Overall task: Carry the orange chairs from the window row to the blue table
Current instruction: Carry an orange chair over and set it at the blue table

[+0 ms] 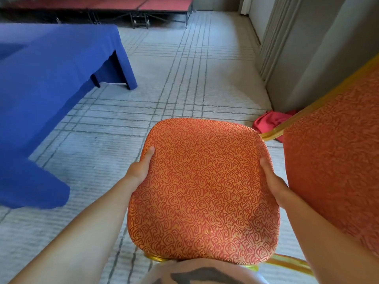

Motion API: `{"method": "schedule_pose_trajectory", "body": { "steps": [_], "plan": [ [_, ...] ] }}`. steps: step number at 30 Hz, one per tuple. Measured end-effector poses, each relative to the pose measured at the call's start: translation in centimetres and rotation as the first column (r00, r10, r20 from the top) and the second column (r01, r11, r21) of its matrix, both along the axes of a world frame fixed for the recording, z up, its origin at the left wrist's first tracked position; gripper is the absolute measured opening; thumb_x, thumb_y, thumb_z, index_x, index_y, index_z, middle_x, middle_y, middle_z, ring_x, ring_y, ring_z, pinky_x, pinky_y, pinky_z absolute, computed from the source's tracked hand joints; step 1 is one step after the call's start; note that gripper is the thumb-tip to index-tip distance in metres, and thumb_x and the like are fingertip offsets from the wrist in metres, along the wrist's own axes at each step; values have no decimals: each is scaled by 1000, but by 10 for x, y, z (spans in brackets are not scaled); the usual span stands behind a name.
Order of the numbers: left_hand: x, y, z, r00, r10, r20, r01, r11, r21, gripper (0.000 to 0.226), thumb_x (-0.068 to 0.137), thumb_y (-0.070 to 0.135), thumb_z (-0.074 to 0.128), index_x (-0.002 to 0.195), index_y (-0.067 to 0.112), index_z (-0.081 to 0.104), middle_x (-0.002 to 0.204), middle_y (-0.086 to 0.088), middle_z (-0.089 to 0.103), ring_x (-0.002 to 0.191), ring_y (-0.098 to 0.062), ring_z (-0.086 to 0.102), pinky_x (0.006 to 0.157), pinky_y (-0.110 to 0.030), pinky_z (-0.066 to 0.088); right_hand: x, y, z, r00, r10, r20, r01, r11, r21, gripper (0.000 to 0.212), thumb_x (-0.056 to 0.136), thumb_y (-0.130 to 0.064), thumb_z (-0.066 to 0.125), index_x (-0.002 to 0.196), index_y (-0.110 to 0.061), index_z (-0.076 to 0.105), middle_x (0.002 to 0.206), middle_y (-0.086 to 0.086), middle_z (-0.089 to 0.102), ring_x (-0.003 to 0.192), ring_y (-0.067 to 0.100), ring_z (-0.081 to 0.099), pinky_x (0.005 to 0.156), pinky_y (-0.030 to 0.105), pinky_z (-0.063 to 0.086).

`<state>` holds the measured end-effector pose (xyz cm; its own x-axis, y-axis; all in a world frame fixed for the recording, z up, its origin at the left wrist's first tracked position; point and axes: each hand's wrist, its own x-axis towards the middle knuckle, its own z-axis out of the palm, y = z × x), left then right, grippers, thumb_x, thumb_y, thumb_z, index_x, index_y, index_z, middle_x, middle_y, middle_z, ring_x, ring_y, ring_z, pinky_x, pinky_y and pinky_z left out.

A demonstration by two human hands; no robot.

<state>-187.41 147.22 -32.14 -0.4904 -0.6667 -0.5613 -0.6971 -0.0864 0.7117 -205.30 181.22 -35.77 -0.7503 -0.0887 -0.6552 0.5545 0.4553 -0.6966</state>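
L+R hands (141,169) (272,181) on orange chair (205,191)

The chair (203,191) is in the near middle, seat up, its back on the right. The left hand (141,167) grips the seat's left edge and the right hand (272,179) its right edge, thumbs on top. The counter (51,78) stands to the left, apart from the chair, with floor (184,78) between. A cloth (268,121) lies on the floor beyond the seat, by the wall (307,68) on the right. A stage (164,3) spans the far end.
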Motion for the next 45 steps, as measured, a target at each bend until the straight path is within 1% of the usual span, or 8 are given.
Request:
{"method": "schedule_pose_trajectory", "body": {
  "steps": [7,28,30,33,35,39,43,45],
  "plan": [
    [-123,-80,-15,998,53,28,-53,999,0,108,69,88,37,134,4,53,134,-20,54,121,-33,52,104,-38,37,-138,-86,-29,998,13,55,-13,1000,-15,139,14,-106,48,117,-15,69,110,14,72,105,32,65,105,49,46],
    [-496,-284,-23,998,55,40,-56,998,7,116,61,94,38,134,6,53,135,-19,54,122,-32,52,107,-38,37,-541,-264,-116,988,13,151,1,995,-96,134,30,-106,51,136,-24,58,123,9,68,113,32,62,108,51,42],
    [-537,-309,-25,999,25,33,-25,1000,-13,106,71,86,38,136,4,50,137,-20,51,125,-32,50,105,-36,35,-543,-305,-58,993,-32,114,43,995,-90,129,41,-102,55,139,-17,55,127,10,65,116,33,60,109,50,42],
    [-613,-360,-21,1000,-18,11,19,1000,-15,104,72,86,38,136,5,51,137,-19,52,125,-32,50,105,-37,35,-579,-373,6,989,-134,-64,127,987,-98,77,92,-57,56,146,-5,40,131,8,47,135,29,43,112,36,32],
    [-663,-391,-14,999,-45,-9,44,998,-33,104,73,86,37,136,5,50,138,-20,50,127,-32,48,108,-38,34,-625,-402,16,986,-155,-58,150,985,-80,76,93,-55,55,148,-6,39,135,4,45,136,29,43,112,36,32],
    [-746,-446,4,996,-69,-62,63,995,-83,104,75,84,36,137,1,47,140,-22,48,129,-33,45,111,-38,31,-711,-442,12,990,-141,-32,138,988,-66,116,53,-99,50,135,-17,58,126,13,65,115,31,61,106,45,45],
    [-813,-491,3,995,-65,-72,61,996,-63,104,74,84,37,136,2,50,138,-21,50,127,-34,47,108,-38,31,-771,-483,27,983,-125,-134,120,992,-43,58,92,-66,47,133,-25,51,127,8,59,116,22,53,105,36,38],
    [-842,-503,-6,996,-77,-52,75,996,-45,100,77,82,36,135,1,51,136,-22,52,125,-34,48,105,-37,33,-805,-499,20,984,-100,-148,100,995,-8,70,92,-65,46,141,-15,51,135,12,57,124,28,52,108,37,36]
  ]
}}
